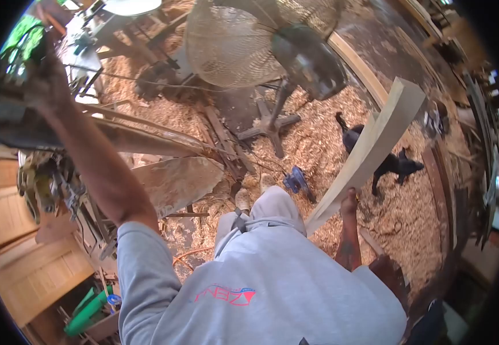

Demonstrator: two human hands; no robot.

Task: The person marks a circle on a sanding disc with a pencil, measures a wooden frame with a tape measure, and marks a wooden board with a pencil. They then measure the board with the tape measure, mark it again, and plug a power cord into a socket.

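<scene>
A long, squared wooden beam slants up and to the right from beside my body. My right hand is closed at the beam's right edge, near its lower end; some fingers are hidden behind the wood. A tiny yellow spot shows by that hand, too small to name. My left arm stretches to the upper left, where my left hand is in shadow at a dark object I cannot make out. Its fingers do not show clearly. Below that forearm lies a broad, pale wooden slab.
A large fan stands ahead on a splayed base. A black dog is behind the beam, on shavings. A blue power tool lies near my feet. Panelled wooden doors are at lower left.
</scene>
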